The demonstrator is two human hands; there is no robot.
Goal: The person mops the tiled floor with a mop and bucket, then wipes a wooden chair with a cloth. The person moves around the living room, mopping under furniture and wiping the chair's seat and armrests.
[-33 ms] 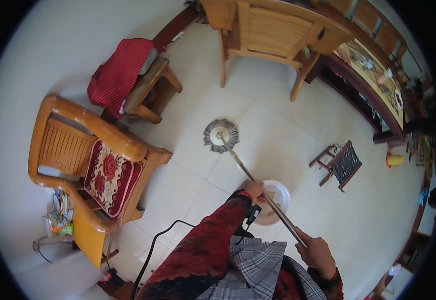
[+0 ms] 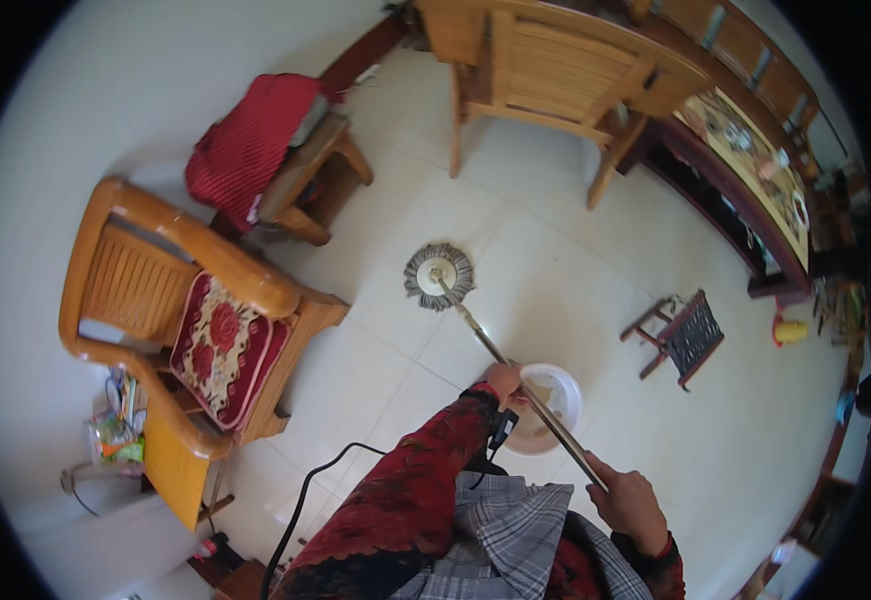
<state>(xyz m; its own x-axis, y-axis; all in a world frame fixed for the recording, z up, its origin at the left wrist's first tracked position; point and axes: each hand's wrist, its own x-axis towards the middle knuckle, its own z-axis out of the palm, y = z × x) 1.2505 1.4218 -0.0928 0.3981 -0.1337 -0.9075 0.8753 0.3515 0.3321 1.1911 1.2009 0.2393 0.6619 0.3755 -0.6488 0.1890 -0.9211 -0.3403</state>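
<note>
A round mop (image 2: 439, 277) with a grey string fringe and a pale disc lies flat on the tiled floor ahead of me. Its metal pole slants back toward my right side. My left hand (image 2: 504, 380) is closed around the pole at its middle, and my right hand (image 2: 634, 503) grips it near the top end. Below the pole, beside my left hand, stands a white basin (image 2: 576, 410) with murky-looking liquid in it. The pole and my left arm cover part of the basin.
A wooden armchair (image 2: 136, 275) with a red floral cushion stands at left. Beyond it is a small wooden stand (image 2: 306, 190) under a red cloth (image 2: 251, 135). A folding stool (image 2: 691, 340) sits at right, near a low dark table (image 2: 771, 235). A black cable (image 2: 306, 490) hangs beside my left arm.
The view has shifted slightly, and the mop has slid a little to the left over the floor. Both hands keep their hold on the pole.
</note>
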